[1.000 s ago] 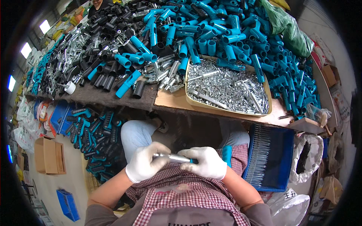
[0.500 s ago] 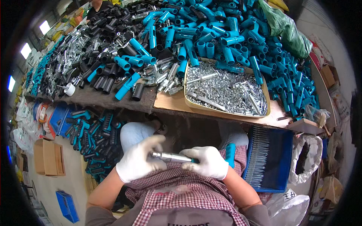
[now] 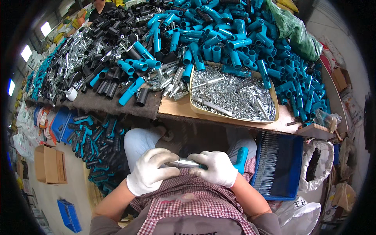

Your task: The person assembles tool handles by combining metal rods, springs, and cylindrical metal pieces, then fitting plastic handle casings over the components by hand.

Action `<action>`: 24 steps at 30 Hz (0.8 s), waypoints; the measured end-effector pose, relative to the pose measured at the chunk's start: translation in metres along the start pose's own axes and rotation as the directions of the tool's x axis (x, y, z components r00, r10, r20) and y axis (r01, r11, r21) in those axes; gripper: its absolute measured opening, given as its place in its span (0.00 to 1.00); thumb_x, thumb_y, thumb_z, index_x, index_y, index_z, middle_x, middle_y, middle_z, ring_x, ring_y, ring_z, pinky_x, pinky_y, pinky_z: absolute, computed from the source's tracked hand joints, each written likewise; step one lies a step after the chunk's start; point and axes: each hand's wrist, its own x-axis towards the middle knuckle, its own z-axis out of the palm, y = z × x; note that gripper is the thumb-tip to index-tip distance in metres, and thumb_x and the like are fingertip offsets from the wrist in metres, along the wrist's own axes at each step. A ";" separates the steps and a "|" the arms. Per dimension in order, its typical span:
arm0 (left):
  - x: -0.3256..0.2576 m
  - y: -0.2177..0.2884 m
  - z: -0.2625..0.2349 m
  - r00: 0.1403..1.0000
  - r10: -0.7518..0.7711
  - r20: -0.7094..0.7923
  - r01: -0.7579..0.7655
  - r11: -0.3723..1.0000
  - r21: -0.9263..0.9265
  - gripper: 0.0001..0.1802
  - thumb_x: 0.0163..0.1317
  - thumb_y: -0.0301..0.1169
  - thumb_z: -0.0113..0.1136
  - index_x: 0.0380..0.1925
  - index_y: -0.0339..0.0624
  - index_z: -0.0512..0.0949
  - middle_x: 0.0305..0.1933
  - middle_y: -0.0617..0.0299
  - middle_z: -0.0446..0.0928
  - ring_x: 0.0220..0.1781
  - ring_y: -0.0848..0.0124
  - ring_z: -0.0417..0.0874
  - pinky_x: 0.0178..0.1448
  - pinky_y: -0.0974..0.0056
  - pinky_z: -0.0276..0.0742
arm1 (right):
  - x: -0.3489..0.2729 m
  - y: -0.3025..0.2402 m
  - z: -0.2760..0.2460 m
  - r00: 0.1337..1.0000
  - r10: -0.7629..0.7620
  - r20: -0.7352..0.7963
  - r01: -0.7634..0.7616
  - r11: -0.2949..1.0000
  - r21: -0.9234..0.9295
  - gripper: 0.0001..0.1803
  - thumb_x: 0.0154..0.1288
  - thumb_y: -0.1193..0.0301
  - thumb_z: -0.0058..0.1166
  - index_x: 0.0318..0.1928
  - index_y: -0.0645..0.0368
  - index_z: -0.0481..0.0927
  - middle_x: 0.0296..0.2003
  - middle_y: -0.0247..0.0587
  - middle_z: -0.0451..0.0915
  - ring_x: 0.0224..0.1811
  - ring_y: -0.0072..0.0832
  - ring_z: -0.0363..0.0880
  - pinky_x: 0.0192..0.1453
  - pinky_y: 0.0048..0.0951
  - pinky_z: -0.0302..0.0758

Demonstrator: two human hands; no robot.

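The left hand [image 3: 150, 172], in a white glove, curls its fingers and thumb around one end of a shiny silver tube [image 3: 182, 163]. The right hand [image 3: 215, 169], gloved too, is closed around the other end. The tube lies between them, over the lap. A teal handle [image 3: 241, 159] pokes out past the right hand. The glove hides the middle, so I cannot tell if tube and handle are one piece.

The piece looks partly joined, but I cannot tell what it lacks. On the bench [image 3: 98, 101], lots of loose teal tubes [image 3: 270, 43] and black tubes [image 3: 113, 88] sit in heaps, near a tray [image 3: 211, 112] of tiny silver bits. These look not yet put together. The teal-and-black handles [image 3: 100, 150] piled below on the left look further along.
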 end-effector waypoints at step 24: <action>0.002 -0.004 0.005 0.838 -0.522 0.161 0.545 0.779 -0.312 0.23 0.57 0.40 0.69 0.45 0.34 0.80 0.45 0.51 0.81 0.43 0.61 0.83 0.50 0.60 0.79 | 0.010 0.003 -0.005 0.999 -0.039 0.033 0.043 0.991 -0.130 0.21 0.57 0.58 0.63 0.49 0.52 0.81 0.32 0.46 0.82 0.34 0.45 0.83 0.40 0.41 0.79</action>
